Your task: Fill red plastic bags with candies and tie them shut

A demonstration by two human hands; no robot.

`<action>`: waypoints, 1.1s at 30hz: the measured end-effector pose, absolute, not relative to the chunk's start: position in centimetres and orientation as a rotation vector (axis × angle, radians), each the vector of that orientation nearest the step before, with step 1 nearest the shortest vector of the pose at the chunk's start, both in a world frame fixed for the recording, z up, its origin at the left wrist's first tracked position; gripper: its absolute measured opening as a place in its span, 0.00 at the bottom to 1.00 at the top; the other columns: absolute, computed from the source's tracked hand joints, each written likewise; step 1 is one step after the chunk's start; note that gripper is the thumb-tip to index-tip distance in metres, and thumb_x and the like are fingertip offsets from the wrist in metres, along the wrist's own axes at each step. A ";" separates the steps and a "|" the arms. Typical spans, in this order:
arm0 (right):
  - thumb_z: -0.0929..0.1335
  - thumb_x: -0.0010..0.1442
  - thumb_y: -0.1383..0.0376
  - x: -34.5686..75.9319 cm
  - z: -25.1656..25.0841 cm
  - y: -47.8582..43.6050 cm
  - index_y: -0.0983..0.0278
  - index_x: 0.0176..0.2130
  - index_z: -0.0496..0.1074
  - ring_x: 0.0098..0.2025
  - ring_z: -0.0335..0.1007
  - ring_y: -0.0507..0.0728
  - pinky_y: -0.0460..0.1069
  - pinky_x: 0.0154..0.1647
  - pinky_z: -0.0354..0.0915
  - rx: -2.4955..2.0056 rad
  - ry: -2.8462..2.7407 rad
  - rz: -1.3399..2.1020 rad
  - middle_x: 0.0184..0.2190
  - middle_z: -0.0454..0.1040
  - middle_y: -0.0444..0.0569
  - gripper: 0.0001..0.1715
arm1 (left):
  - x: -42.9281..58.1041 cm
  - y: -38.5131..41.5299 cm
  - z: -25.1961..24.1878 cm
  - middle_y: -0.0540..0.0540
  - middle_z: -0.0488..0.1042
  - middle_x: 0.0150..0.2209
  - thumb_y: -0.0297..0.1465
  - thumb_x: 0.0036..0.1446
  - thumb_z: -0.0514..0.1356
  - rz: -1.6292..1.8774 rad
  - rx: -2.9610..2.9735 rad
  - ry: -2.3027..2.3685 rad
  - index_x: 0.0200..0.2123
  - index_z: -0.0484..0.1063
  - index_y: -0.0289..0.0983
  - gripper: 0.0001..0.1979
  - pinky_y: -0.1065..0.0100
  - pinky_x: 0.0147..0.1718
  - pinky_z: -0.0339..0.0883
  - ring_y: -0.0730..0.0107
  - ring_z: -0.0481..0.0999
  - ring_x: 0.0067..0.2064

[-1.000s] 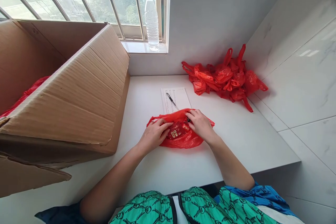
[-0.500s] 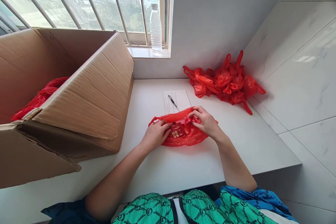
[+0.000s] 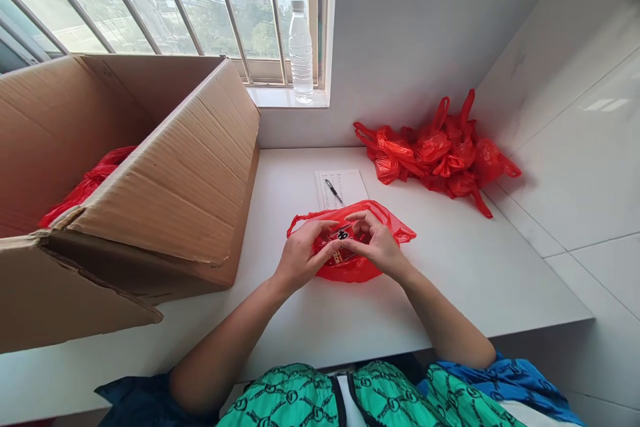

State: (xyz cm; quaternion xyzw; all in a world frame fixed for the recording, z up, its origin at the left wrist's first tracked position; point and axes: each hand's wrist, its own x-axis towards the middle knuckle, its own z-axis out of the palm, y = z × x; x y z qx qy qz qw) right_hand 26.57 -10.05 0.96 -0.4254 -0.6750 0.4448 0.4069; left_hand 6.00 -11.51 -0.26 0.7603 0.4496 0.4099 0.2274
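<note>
An opened red plastic bag (image 3: 357, 273) lies on the white table in front of me, its mouth facing up. My left hand (image 3: 306, 250) and my right hand (image 3: 377, 245) meet over it, thumbs nearly touching, fingers curled. Between them is a small red packet (image 3: 343, 234) with a black-and-white mark, gripped from both sides. Gold print shows on red just below it, partly covered by my thumbs. Behind the bag, a black pen (image 3: 333, 191) rests on a printed sheet of paper (image 3: 353, 184).
A large open cardboard box (image 3: 170, 180) stands on the left with red plastic bags (image 3: 90, 183) inside. A pile of knotted red bags (image 3: 440, 150) sits by the wall at the back right. A clear water bottle (image 3: 301, 57) stands on the windowsill.
My hands have come closer together and now hold the small red packet between them. The bag's mouth lies differently around them. The view has shifted slightly.
</note>
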 end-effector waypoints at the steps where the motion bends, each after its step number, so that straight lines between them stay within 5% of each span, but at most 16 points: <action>1: 0.75 0.53 0.54 26.2 0.9 -10.4 0.58 0.48 0.69 0.30 0.69 0.53 0.50 0.33 0.71 -1.075 -1.747 1.115 0.28 0.67 0.39 0.26 | 6.0 -11.6 -0.2 0.46 0.78 0.42 0.40 0.64 0.57 1.145 2.006 1.197 0.44 0.74 0.40 0.12 0.66 0.41 0.70 0.65 0.76 0.41; 6: 0.70 0.60 0.50 25.7 0.8 -10.9 0.61 0.42 0.72 0.31 0.71 0.54 0.50 0.32 0.72 -0.999 -1.741 1.445 0.31 0.72 0.43 0.18 | 6.0 -11.4 -0.7 0.48 0.75 0.30 0.39 0.62 0.60 1.173 1.679 1.106 0.31 0.72 0.36 0.12 0.71 0.29 0.65 0.72 0.70 0.29; 20: 0.69 0.60 0.48 25.7 0.2 -10.4 0.63 0.34 0.69 0.29 0.73 0.53 0.50 0.32 0.72 -0.897 -1.625 1.649 0.28 0.74 0.43 0.21 | 6.3 -11.3 0.0 0.50 0.70 0.24 0.41 0.61 0.60 1.151 1.384 0.972 0.25 0.67 0.35 0.18 0.72 0.29 0.64 0.74 0.68 0.27; 25: 0.68 0.63 0.50 26.6 0.8 -9.9 0.60 0.40 0.73 0.38 0.75 0.56 0.52 0.41 0.72 -1.015 -1.665 1.191 0.35 0.77 0.46 0.17 | 5.5 -10.9 -0.7 0.47 0.78 0.34 0.42 0.68 0.49 1.111 1.741 1.153 0.36 0.75 0.37 0.20 0.68 0.36 0.69 0.68 0.76 0.35; 29: 0.64 0.67 0.54 27.5 1.7 -9.8 0.58 0.51 0.71 0.52 0.73 0.58 0.55 0.54 0.68 -1.021 -1.680 0.874 0.50 0.75 0.49 0.16 | 5.2 -10.7 -1.8 0.50 0.79 0.40 0.39 0.66 0.54 0.864 2.239 1.481 0.41 0.76 0.43 0.12 0.69 0.30 0.65 0.67 0.77 0.36; 33: 0.65 0.67 0.59 28.3 1.6 -9.5 0.57 0.53 0.70 0.52 0.72 0.58 0.56 0.54 0.68 -1.055 -1.905 0.694 0.50 0.76 0.48 0.16 | 5.3 -10.5 -2.7 0.47 0.78 0.45 0.38 0.61 0.61 0.646 2.479 1.518 0.47 0.76 0.43 0.12 0.68 0.28 0.65 0.62 0.78 0.41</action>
